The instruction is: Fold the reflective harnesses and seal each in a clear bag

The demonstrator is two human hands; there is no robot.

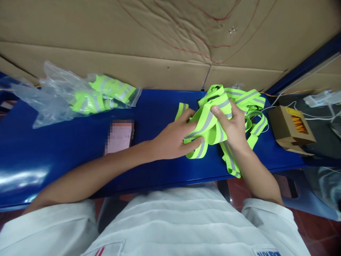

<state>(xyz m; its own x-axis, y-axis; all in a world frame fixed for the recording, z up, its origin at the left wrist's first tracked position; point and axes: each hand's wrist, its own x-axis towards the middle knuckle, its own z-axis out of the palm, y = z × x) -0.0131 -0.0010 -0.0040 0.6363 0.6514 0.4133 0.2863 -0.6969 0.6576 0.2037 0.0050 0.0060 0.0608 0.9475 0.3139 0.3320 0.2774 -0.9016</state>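
Both my hands grip a bundle of neon yellow-green straps with grey reflective stripes [210, 126] over the blue table [66, 149]. My left hand [174, 138] pinches the bundle from the left, thumb under the folded straps. My right hand [231, 124] closes on it from the right, thumb on top. Loose loops of the same strapping [252, 103] spill behind and below my right hand, one end hanging over the table's front edge.
A clear plastic bag [53, 96] with more neon straps [102, 94] lies at the table's far left. A phone [119, 137] lies left of my left forearm. A small open cardboard box [289, 126] and white cables sit at the right. Cardboard sheets stand behind the table.
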